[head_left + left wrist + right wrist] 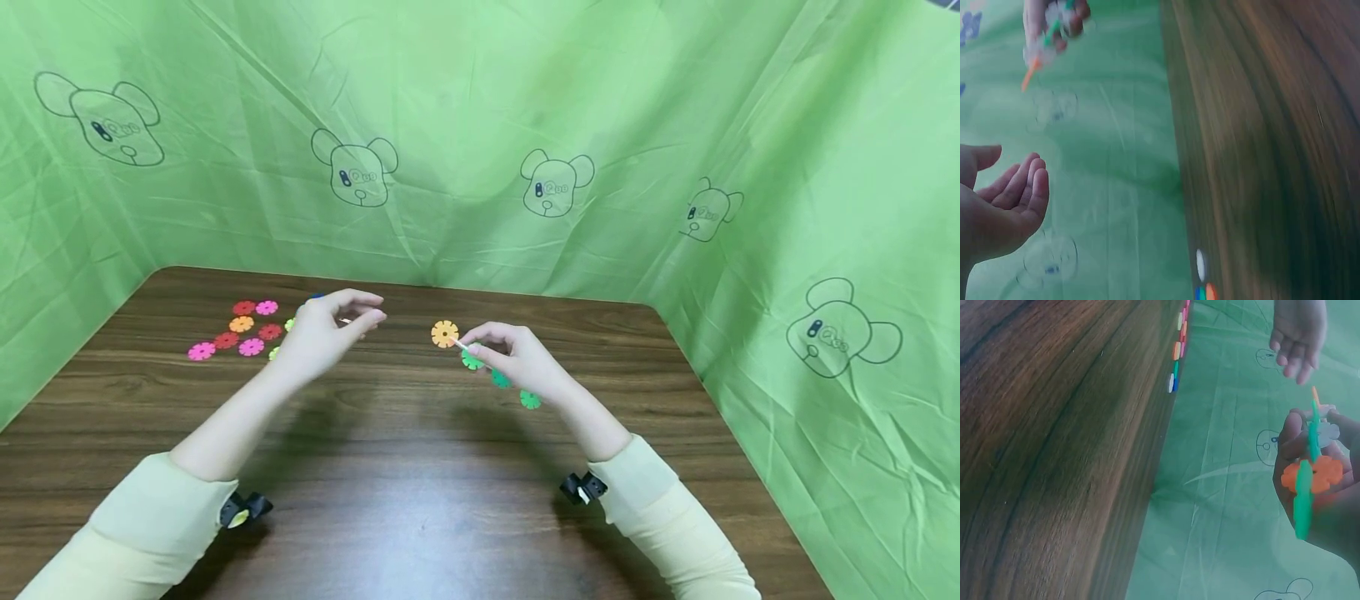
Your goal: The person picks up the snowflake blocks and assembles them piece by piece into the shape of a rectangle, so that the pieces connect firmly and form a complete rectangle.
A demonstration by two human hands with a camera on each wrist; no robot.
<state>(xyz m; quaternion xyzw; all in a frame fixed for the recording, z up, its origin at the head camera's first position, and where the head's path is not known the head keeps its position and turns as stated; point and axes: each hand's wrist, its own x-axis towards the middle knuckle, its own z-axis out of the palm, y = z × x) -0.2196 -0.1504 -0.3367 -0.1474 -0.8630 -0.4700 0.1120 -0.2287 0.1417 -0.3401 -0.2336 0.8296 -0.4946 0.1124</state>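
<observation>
1. Currently, we see the right hand (521,358) pinching a chain of notched discs (501,379), green and orange ones among paler pieces, held above the table (420,475) right of centre.
2. Across from it, the left hand (322,329) has its fingers loosely bent and apart; we make out nothing in its grasp.
3. Our first worry is the joints: the discs seem to meet only at their slots, so a sideways push or a hard squeeze could pop one loose.
4. The orange disc (445,333) sits at the chain's far-left end, beyond the fingers; we judge that a knock there could twist it off.
5. Should the pinch slacken, we would expect the chain to drop and perhaps come apart.
6. Farther left, loose discs (242,324) lie close together, partly hidden by the left hand; a dragging wrist or sleeve (161,517) could scatter them.
7. As for the surface, we find dark, streaky wood grain, with a pale sheen near the middle of the near side.
8. Around the far, left and right sides hangs creased green cloth (450,75), printed with outlined bear heads (356,175).
</observation>
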